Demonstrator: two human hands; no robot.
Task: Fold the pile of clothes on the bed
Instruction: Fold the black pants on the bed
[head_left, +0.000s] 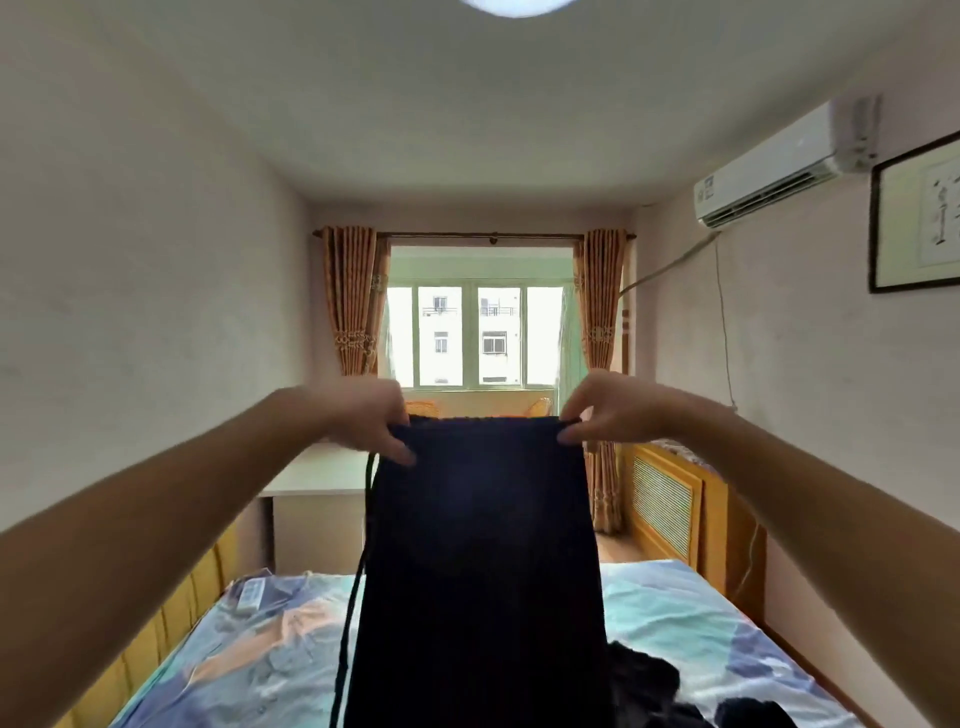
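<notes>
Dark trousers (480, 561) hang in the air in front of the person, held up by the waistband above the bed (717, 618). The left hand (371, 415) pinches one end of the waistband, thumb over the front of the cloth and fingers curled behind; the right hand (597, 410) pinches the other end the same way, so the band is stretched level between them. Below the grip the cloth drops straight and flat, its lower part running out of view at the bottom edge. A thin drawstring (356, 587) dangles loose just beside the garment's left edge.

The fabric looks soft and limp, with no stiffness of its own; it probably weighs little and will crease wherever it is bent. The gathered waistband seems the firmest place to hold, and the drawstring may swing or tangle when the piece is laid down.

More dark clothes (654, 686) lie crumpled on the patterned sheet, low and to the right, still unfolded. A small white remote (253, 594) rests on the bed near the yellow headboard (156, 629) at the left.
</notes>
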